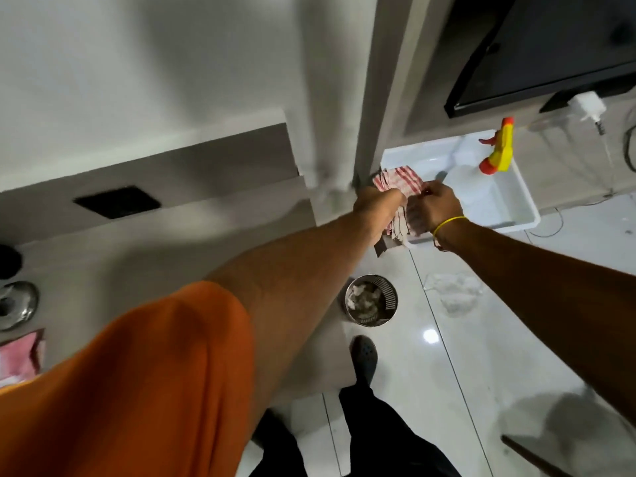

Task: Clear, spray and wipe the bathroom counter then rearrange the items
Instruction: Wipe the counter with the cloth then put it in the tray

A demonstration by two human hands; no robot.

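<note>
Nearest, an orange short sleeve (144,373) covers the person's left shoulder, and a dark perforated clog (363,356) stands on the glossy white tiled floor (481,356). At the near left edge a pink-and-white cloth (22,352) lies on the grey stone table (137,256), just near of a shiny round metal fitting (17,304). Farther along the floor, by the table's end, sits a round perforated steel bin (371,299) with crumpled white paper inside.

Both arms reach to the far right. The left hand (378,204) and the right hand (435,208), which wears a yellow band at the wrist, are side by side, each with fingers clenched on a red-and-white checked cloth (399,180). The cloth is bunched between the hands, its far part spreading over the near left corner of a white rectangular plastic tray (516,201). In the tray a clear spray bottle with a yellow-and-orange trigger head (499,149) lies tilted towards the far right. Beyond it, a white plug adapter (586,106) sits beneath a black flat screen (550,46).
</note>
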